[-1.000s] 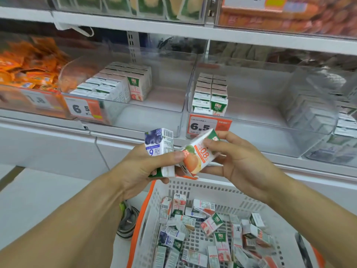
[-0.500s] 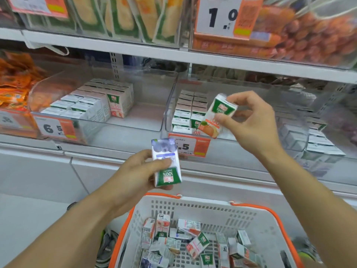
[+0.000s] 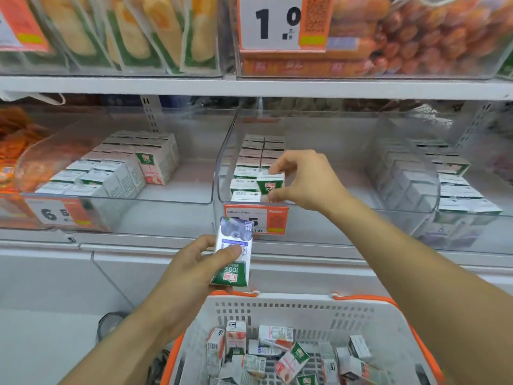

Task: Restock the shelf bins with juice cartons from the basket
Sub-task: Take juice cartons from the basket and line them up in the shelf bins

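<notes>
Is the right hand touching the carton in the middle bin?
Touching. The head view shows the right hand pinching the carton between fingers and thumb inside the middle bin.

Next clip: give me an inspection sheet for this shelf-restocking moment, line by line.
Surface: white shelf above clear bins; middle bin partly filled.
Job's things: orange-rimmed basket holds loose juice cartons; blueberry carton held upside down; green-topped carton going into the middle bin's front row.
Clutter: nothing seen.
Hands: left hand grips the blueberry carton; right hand pinches the green-topped carton.
Cables: nothing seen.
Surroundings: price tag reading 1.0, corn packs, sausages above; left bin and right bin also hold cartons.
</notes>
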The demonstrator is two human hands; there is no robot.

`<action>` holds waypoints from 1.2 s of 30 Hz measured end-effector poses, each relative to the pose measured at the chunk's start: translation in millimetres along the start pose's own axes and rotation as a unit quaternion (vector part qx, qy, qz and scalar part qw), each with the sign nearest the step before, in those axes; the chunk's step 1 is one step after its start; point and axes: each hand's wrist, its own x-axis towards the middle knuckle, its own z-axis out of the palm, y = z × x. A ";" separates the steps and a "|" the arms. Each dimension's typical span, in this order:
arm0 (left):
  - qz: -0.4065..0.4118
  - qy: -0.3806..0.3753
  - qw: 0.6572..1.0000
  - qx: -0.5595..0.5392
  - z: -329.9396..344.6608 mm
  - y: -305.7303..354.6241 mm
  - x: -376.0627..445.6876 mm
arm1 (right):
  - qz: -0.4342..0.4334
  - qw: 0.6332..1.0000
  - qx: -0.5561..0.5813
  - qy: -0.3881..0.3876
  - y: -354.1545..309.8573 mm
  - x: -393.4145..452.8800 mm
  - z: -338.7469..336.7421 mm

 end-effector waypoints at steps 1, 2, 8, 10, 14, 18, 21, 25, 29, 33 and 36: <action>0.000 -0.002 1.000 0.001 -0.4 0.2 0.5 | 0.002 1.000 -0.026 0.000 0.6 2.4 2.2; -0.001 -0.006 1.000 0.003 -0.7 0.3 0.9 | 0.004 0.999 -0.044 0.000 1.3 3.8 3.6; 0.007 -0.032 0.999 0.035 5.4 0.8 2.9 | -0.001 1.000 -0.016 -0.027 5.6 -8.9 -11.9; 0.022 -0.051 0.996 0.066 8.4 2.4 4.3 | -0.039 0.998 -0.027 0.040 6.4 -24.0 -20.3; 0.059 -0.102 0.979 0.167 18.7 8.9 3.8 | -0.107 0.989 0.092 -0.041 1.3 -69.4 -45.2; 0.098 -0.099 0.966 0.216 44.8 15.5 2.1 | -0.125 0.966 0.061 -0.216 3.6 -109.6 -63.3; 0.117 -0.101 0.966 0.205 70.6 14.2 1.5 | -0.073 0.961 0.091 -0.252 17.7 -129.4 -71.7; 0.125 -0.143 0.966 0.173 107.1 5.3 -1.0 | -0.014 0.975 0.110 -0.192 41.9 -151.8 -86.5; 0.180 -0.138 0.963 0.146 142.4 2.1 -4.9 | 0.025 0.977 0.160 -0.136 65.9 -170.5 -120.5; 0.364 0.003 0.882 0.298 168.9 1.4 8.9 | 0.074 0.972 0.211 0.073 101.6 -176.1 -173.2; 0.475 0.059 0.769 0.422 187.7 -2.4 43.1 | 0.121 0.958 0.142 0.219 140.4 -164.3 -210.1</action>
